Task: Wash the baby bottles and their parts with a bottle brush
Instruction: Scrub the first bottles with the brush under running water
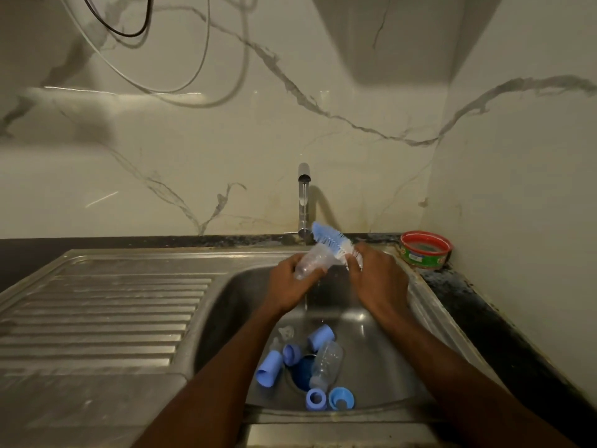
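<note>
Over the steel sink (232, 286), my left hand (287, 286) grips a clear baby bottle (311, 261), its mouth pointing up and right. My right hand (376, 279) grips the blue and white bottle brush (329, 239); its bristles lie just above the bottle's mouth, under the tap (303, 202). A thin stream of water falls between my hands. On the sink floor lie a second clear bottle (326, 363), several blue caps and collar rings (269, 368), and clear teats (286, 333) around the drain.
A ribbed steel drainboard (103, 312) stretches to the left of the basin. A red-rimmed round tin (424, 250) stands on the dark counter at the right back corner. Marble-patterned walls close the back and right side; cables hang at upper left.
</note>
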Motion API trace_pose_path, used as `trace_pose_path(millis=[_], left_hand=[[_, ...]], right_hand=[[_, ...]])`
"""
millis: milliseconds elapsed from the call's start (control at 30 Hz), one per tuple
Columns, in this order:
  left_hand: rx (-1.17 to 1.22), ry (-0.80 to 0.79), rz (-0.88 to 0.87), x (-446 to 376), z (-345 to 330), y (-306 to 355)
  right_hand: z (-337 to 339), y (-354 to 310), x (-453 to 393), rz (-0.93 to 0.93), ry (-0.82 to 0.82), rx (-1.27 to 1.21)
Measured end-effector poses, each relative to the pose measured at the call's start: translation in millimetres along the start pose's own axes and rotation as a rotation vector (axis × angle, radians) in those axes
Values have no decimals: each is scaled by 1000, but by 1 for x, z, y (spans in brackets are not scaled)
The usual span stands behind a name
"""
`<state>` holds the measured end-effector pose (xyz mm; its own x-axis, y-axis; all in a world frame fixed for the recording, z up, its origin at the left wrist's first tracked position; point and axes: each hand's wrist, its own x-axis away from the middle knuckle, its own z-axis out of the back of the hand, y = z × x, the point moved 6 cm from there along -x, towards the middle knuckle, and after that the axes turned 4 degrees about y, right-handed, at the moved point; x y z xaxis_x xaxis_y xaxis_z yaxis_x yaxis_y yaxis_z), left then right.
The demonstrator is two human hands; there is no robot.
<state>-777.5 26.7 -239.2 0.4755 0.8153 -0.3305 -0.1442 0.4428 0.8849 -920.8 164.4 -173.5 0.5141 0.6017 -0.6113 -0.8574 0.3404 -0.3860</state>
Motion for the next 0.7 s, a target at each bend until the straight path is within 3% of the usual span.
trace_pose_path(millis=[133,300,367,467,633,700], left_hand=[[297,123,220,1,8,-11],[507,-134,234,6,-13,-2],[540,-217,229,8,-20,3],[613,-237,225,7,-22,8],[825,-213,266,8,-17,5],[815,-216,282,7,-19,6]], right_hand=[[8,-12,10,66,65,32],[-8,-28,16,211,-118,92],[-2,-24,4,170,-81,164],[7,-15,-6,143,-8,193],[1,-17,18,338,-87,18],[7,-11,9,277,-26,31]])
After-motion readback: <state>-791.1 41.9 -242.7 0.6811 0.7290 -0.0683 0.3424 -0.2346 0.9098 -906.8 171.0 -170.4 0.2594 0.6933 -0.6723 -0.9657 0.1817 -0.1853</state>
